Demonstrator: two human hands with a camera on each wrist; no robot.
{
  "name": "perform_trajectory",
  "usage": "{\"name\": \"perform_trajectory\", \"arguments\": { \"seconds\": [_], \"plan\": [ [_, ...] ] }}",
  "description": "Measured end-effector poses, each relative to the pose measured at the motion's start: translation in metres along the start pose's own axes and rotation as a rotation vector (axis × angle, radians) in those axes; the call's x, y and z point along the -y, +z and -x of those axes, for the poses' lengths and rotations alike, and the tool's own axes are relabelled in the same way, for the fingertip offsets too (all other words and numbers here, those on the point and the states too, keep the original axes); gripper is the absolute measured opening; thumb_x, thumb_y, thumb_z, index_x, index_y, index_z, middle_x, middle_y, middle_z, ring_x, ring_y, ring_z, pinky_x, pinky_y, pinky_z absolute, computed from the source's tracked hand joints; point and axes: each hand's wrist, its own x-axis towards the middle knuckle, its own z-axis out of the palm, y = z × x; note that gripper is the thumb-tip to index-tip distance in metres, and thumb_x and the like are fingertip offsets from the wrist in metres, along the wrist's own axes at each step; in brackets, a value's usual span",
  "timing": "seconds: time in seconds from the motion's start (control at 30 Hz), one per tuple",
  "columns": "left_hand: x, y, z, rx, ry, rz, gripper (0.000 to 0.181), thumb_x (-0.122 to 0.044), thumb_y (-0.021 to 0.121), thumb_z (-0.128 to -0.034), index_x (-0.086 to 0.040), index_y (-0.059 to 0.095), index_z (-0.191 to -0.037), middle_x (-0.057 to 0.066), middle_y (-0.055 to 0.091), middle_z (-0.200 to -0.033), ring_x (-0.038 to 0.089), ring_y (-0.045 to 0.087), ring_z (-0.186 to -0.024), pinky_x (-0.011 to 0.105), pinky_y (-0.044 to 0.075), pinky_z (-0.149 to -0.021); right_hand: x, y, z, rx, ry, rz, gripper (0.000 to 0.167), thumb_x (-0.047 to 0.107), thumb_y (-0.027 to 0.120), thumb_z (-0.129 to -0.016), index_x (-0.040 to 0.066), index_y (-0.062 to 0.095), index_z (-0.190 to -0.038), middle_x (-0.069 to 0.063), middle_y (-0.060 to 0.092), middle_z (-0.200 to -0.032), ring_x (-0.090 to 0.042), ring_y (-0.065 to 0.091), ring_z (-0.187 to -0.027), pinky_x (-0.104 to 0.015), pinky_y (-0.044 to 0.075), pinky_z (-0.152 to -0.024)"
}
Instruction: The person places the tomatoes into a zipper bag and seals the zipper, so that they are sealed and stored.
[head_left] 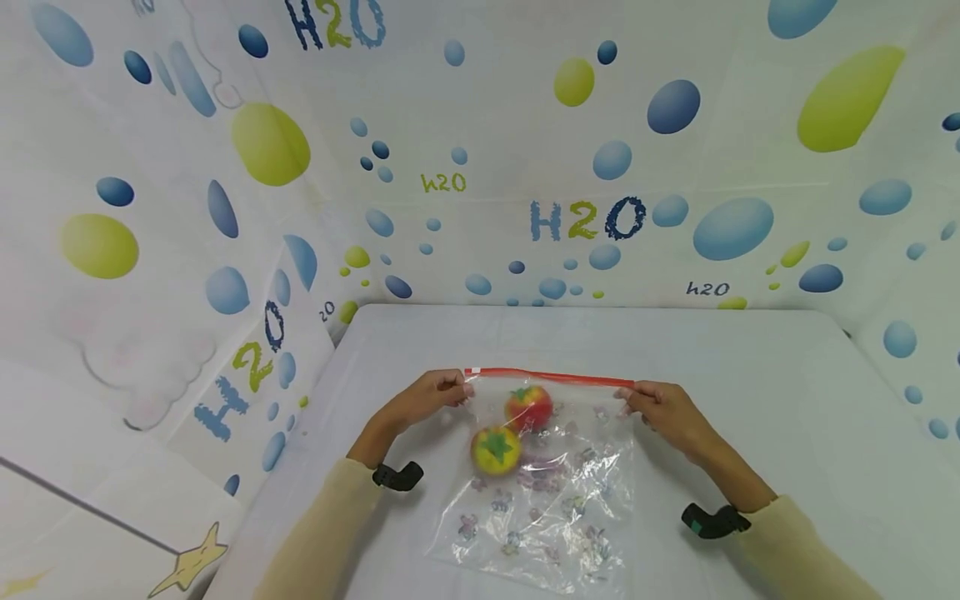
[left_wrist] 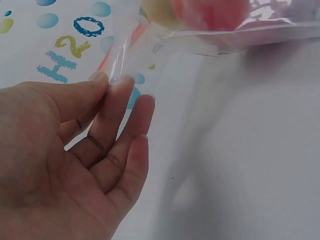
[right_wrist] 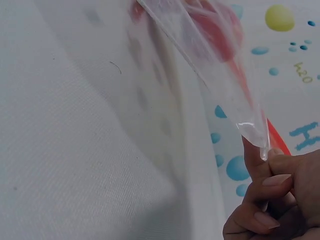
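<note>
A clear zip bag (head_left: 540, 517) with a red zip strip (head_left: 555, 377) and small printed figures spans between both hands. Inside it lie a red tomato-like item (head_left: 529, 407) with a green top and a yellow one (head_left: 496, 451) with a green star-shaped cap; whether they are real or toys I cannot tell. My left hand (head_left: 437, 392) pinches the bag's top left corner between thumb and index finger, the other fingers loosely bent in the left wrist view. At the top right corner, my right hand (head_left: 660, 408) pinches the bag's edge in the same way.
A white-covered table (head_left: 750, 367) lies under the bag. Behind it and at the sides hang white sheets (head_left: 495, 100) printed with blue and green drops and H2O lettering. Each wrist carries a black camera band (head_left: 397, 476).
</note>
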Motion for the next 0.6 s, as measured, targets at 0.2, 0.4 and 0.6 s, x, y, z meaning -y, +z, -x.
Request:
{"name": "perform_trajectory", "arguments": {
  "seconds": [0.2,0.4,0.6],
  "plan": [
    [0.0042,0.0057,0.0022,-0.027,0.06,0.011,0.021,-0.023,0.062,-0.1078,-0.004,0.067,-0.1,0.007,0.065,-0.097,0.023,0.058,-0.097,0.037,0.05,-0.089,-0.0002,-0.0001,-0.0007,-0.037,-0.027,0.017,0.032,0.03,0.062,-0.108,0.002,0.075,-0.115,-0.006,0.064,-0.084,-0.014,0.049,-0.074,-0.027,0.041,-0.064],
    [0.0064,0.0083,0.0014,-0.031,0.078,0.002,0.022,-0.023,0.062,-0.1081,-0.004,0.069,-0.101,0.011,0.071,-0.1,0.025,0.062,-0.101,0.039,0.053,-0.091,0.0005,-0.0013,0.0022,-0.044,-0.027,0.001,0.032,0.027,0.062,-0.108,-0.001,0.074,-0.119,-0.009,0.072,-0.093,-0.011,0.047,-0.073,-0.027,0.04,-0.063],
    [0.0052,0.0106,0.0036,-0.027,0.064,-0.014,0.022,-0.024,0.062,-0.1074,-0.006,0.069,-0.098,0.006,0.072,-0.097,0.02,0.065,-0.097,0.034,0.054,-0.087,0.0004,-0.0048,-0.0007,-0.049,-0.055,0.074,0.033,0.031,0.062,-0.108,0.002,0.075,-0.117,-0.007,0.07,-0.091,-0.013,0.05,-0.076,-0.027,0.042,-0.065]
  ]
}}
